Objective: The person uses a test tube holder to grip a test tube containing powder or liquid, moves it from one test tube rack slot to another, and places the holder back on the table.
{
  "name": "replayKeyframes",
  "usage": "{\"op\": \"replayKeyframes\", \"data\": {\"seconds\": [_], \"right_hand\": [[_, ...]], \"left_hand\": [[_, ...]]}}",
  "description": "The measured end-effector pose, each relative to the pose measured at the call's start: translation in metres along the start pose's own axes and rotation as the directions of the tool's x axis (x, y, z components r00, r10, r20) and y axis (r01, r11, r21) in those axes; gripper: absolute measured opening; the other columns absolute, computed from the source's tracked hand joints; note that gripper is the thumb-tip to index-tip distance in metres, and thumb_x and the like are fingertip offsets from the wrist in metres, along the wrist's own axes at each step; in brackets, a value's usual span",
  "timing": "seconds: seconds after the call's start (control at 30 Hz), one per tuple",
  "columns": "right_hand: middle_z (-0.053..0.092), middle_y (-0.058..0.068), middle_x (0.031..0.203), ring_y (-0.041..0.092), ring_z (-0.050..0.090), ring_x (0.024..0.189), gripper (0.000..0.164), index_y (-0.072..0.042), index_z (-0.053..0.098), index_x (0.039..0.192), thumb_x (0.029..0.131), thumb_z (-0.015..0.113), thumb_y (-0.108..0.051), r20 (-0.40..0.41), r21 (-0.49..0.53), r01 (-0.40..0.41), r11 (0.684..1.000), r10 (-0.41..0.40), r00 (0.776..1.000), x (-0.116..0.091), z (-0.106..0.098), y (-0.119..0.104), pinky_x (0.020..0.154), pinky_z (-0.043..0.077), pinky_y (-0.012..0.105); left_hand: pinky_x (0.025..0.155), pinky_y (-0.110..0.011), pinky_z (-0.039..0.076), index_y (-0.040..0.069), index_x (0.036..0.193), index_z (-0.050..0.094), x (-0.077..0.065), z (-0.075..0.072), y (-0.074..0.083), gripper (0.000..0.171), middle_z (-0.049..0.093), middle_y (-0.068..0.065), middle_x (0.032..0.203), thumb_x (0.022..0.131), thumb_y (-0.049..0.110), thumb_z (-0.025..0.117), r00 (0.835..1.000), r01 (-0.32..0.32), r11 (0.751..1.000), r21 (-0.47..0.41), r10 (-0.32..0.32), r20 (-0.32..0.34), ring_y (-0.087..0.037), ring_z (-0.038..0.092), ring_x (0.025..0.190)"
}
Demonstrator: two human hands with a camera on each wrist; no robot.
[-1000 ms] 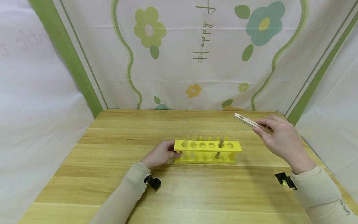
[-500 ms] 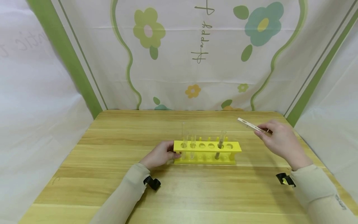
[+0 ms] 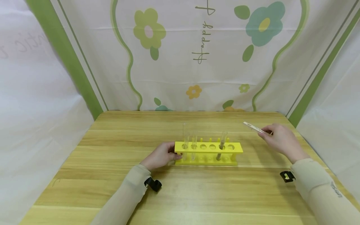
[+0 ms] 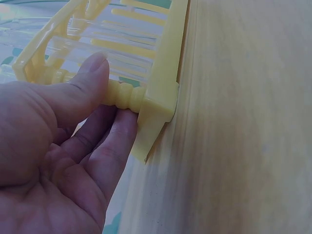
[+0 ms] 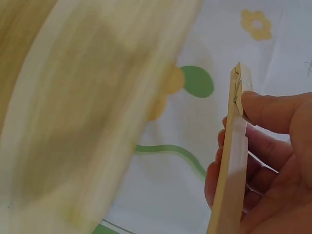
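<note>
A yellow test tube rack [image 3: 208,151] stands on the table. My left hand [image 3: 158,155] holds its left end, and in the left wrist view the thumb and fingers close round the ribbed end post [image 4: 126,95]. Two clear test tubes, a taller one [image 3: 184,132] and a shorter one [image 3: 194,137], stand upright in the leftmost holes. Toward the right end leans a third tube [image 3: 223,137] with dark grey contents low down. Off to the right of the rack, my right hand [image 3: 282,142] pinches a wooden test tube clamp [image 3: 253,127], whose metal spring shows in the right wrist view.
The wooden table [image 3: 208,193] reaches back to a white curtain [image 3: 174,62] printed with flowers, with more white fabric at both sides. Yellow drying pegs [image 3: 210,139] rise behind the rack. Black camera mounts sit on both wrists.
My right hand has moved slightly down and to the right with the clamp, whose far end has dropped and turned away from the rack. The left hand and rack stay put.
</note>
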State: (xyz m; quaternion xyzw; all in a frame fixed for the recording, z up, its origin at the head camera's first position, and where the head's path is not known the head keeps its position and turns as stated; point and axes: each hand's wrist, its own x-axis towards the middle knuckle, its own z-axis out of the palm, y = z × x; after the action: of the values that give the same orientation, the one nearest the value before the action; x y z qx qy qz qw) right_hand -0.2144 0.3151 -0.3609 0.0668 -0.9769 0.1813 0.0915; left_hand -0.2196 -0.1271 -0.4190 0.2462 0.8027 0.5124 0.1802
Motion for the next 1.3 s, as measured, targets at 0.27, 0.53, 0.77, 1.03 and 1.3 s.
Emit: {"op": "replayKeyframes", "data": {"seconds": [0.27, 0.53, 0.77, 1.03, 1.3], "right_hand": [[0.065, 0.011, 0.088, 0.024, 0.056, 0.073, 0.04, 0.003, 0.064, 0.102, 0.088, 0.06, -0.034, 0.114, -0.013, -0.056, 0.998, 0.057, 0.992, 0.01, 0.014, 0.022, 0.062, 0.043, 0.042], [0.063, 0.009, 0.079, 0.022, 0.053, 0.066, 0.034, 0.004, 0.066, 0.093, 0.085, 0.063, -0.029, 0.238, -0.073, -0.096, 0.993, 0.111, 0.965, 0.021, 0.021, 0.025, 0.06, 0.043, 0.04], [0.063, 0.013, 0.081, 0.025, 0.055, 0.068, 0.035, 0.004, 0.066, 0.09, 0.085, 0.062, -0.03, 0.282, -0.102, -0.132, 0.986, 0.156, 0.947, 0.031, 0.024, 0.023, 0.062, 0.044, 0.044], [0.056, 0.008, 0.066, 0.018, 0.05, 0.054, 0.03, 0.0, 0.06, 0.072, 0.083, 0.062, -0.028, 0.321, -0.087, -0.175, 0.981, 0.194, 0.927, 0.037, 0.028, 0.013, 0.048, 0.044, 0.031], [0.051, 0.008, 0.058, 0.016, 0.047, 0.046, 0.028, -0.005, 0.051, 0.065, 0.082, 0.061, -0.025, 0.341, -0.109, -0.221, 0.969, 0.245, 0.908, 0.041, 0.033, 0.004, 0.042, 0.042, 0.027]], "left_hand": [[0.074, -0.037, 0.049, 0.008, 0.107, 0.061, -0.004, -0.001, 0.011, 0.019, 0.062, -0.005, 0.095, 0.088, 0.01, 0.062, 1.0, 0.001, 1.0, -0.002, -0.001, 0.003, -0.019, 0.057, 0.084], [0.076, -0.041, 0.049, 0.008, 0.106, 0.061, -0.004, -0.002, 0.01, 0.019, 0.062, -0.01, 0.097, 0.088, 0.005, 0.061, 1.0, -0.008, 0.999, -0.048, 0.008, 0.009, -0.022, 0.057, 0.085], [0.075, -0.041, 0.05, 0.01, 0.105, 0.062, -0.004, 0.0, 0.009, 0.018, 0.063, -0.01, 0.096, 0.087, 0.006, 0.062, 1.0, -0.011, 0.999, -0.038, 0.011, 0.0, -0.02, 0.058, 0.084], [0.076, -0.042, 0.049, 0.007, 0.106, 0.061, -0.004, 0.0, 0.01, 0.018, 0.063, -0.009, 0.097, 0.088, 0.006, 0.062, 1.0, -0.003, 0.998, -0.058, 0.004, 0.008, -0.022, 0.058, 0.084], [0.077, -0.042, 0.049, 0.007, 0.107, 0.061, -0.004, 0.0, 0.012, 0.019, 0.063, -0.012, 0.101, 0.088, 0.006, 0.061, 1.0, 0.006, 0.998, -0.07, -0.005, 0.012, -0.026, 0.058, 0.087]]}}
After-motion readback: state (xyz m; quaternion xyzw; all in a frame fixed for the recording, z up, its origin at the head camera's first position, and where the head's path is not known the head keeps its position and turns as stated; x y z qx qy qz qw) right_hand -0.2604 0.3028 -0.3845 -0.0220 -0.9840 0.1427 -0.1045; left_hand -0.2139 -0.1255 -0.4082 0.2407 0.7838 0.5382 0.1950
